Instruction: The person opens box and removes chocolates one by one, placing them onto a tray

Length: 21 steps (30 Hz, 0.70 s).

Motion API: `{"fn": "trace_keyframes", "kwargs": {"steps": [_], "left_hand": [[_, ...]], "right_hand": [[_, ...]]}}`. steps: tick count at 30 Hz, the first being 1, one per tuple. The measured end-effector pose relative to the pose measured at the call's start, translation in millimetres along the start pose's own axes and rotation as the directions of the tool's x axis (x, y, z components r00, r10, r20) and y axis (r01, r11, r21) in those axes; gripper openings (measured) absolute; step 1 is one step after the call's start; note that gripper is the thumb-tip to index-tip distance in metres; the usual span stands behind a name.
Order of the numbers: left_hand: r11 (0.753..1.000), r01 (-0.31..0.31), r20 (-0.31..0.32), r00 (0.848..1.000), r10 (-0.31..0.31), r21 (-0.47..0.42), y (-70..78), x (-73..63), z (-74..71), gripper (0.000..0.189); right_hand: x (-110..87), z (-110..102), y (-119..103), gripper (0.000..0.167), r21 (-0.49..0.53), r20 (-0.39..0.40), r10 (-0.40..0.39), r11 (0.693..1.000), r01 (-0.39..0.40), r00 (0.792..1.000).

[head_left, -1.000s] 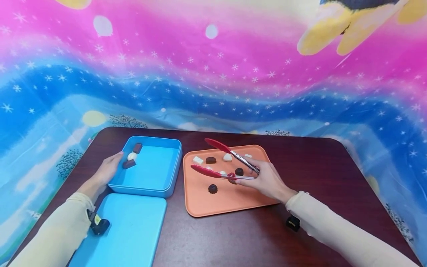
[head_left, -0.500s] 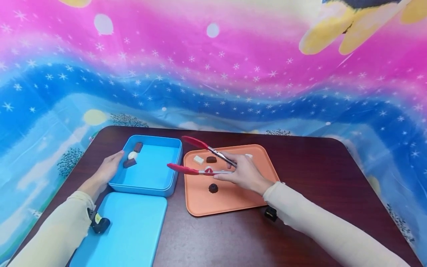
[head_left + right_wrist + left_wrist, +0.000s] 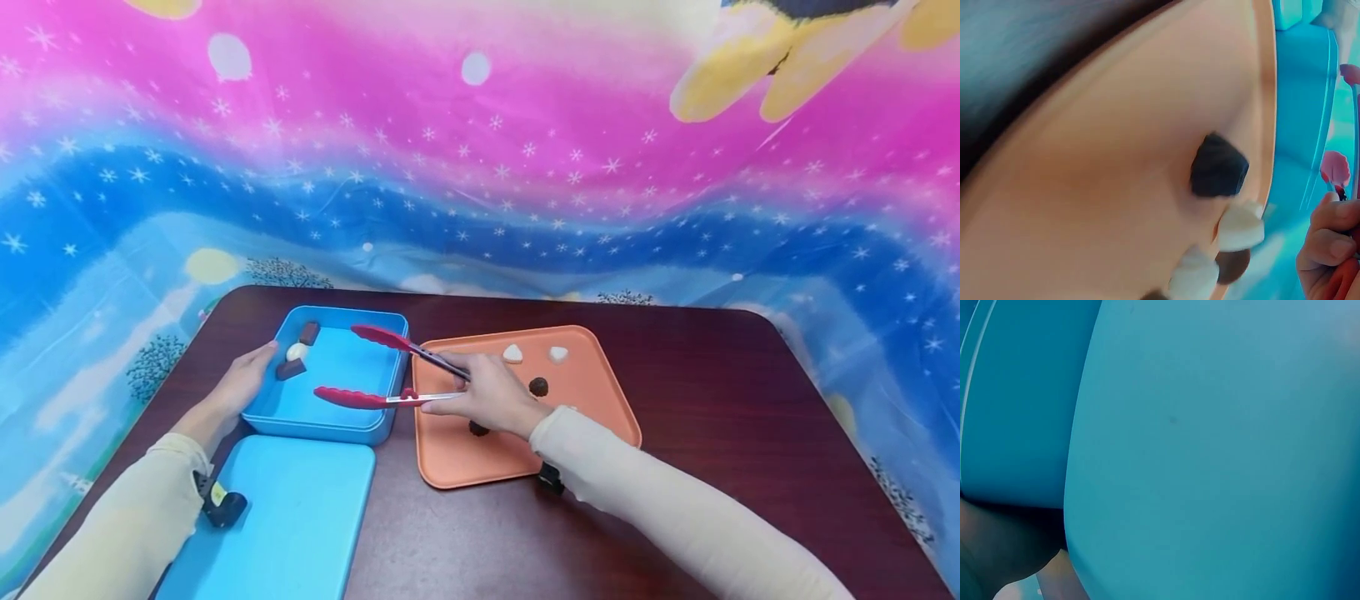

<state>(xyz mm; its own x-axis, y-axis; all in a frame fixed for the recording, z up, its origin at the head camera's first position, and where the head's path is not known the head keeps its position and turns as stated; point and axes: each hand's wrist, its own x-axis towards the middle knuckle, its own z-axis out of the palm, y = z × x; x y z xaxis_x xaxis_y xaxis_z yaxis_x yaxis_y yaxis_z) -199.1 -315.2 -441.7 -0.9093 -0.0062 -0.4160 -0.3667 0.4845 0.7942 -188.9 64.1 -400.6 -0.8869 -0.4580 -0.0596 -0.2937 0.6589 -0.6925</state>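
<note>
My right hand [image 3: 487, 392] grips a pair of tongs [image 3: 438, 363] with red tips and metal arms. The tips stand spread apart over the blue box [image 3: 400, 375], with nothing visible between them. Inside the box, along its left side, lie two brown chocolate bars [image 3: 291, 368] and a white chocolate [image 3: 297, 352]. My left hand [image 3: 238, 379] rests along the box's left wall, fingers extended near the rim. Beneath my right hand is an orange tray [image 3: 457, 471] bearing a dark fluted chocolate [image 3: 1219, 167], a round dark chocolate [image 3: 538, 387] and white chocolates [image 3: 513, 354]. My right hand hides part of the tray.
A flat blue lid [image 3: 288, 500] lies in front of the box, under my left forearm; it fills most of the left wrist view. The dark brown table [image 3: 712, 392] extends right of the tray. A printed cloth [image 3: 480, 167] hangs behind the table.
My right hand has carried the spread tongs leftward, from over the tray until the tips are above the box. My left hand and the box have stayed put.
</note>
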Motion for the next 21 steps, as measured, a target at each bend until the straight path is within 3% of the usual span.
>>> {"fn": "trace_keyframes", "kwargs": {"steps": [3, 13, 21], "left_hand": [[1.000, 0.016, 0.007, 1.000, -0.016, -0.004, -0.6, 0.6, 0.9, 0.086], [0.999, 0.032, 0.013, 0.999, -0.032, -0.019, -1.0, -3.1, 2.3, 0.087], [0.999, 0.022, 0.030, 0.999, -0.021, -0.027, 0.7, -1.7, 0.7, 0.085]], "right_hand": [[3.5, 5.7, -4.9, 0.082, -0.041, 0.004, 0.001, 0.999, 0.000, 1.000], [18.7, 18.7, -22.1, 0.079, -0.070, 0.052, 0.004, 0.998, 0.000, 0.999], [32.8, 24.2, -37.3, 0.085, -0.161, 0.083, -0.027, 0.986, 0.040, 0.996]]}}
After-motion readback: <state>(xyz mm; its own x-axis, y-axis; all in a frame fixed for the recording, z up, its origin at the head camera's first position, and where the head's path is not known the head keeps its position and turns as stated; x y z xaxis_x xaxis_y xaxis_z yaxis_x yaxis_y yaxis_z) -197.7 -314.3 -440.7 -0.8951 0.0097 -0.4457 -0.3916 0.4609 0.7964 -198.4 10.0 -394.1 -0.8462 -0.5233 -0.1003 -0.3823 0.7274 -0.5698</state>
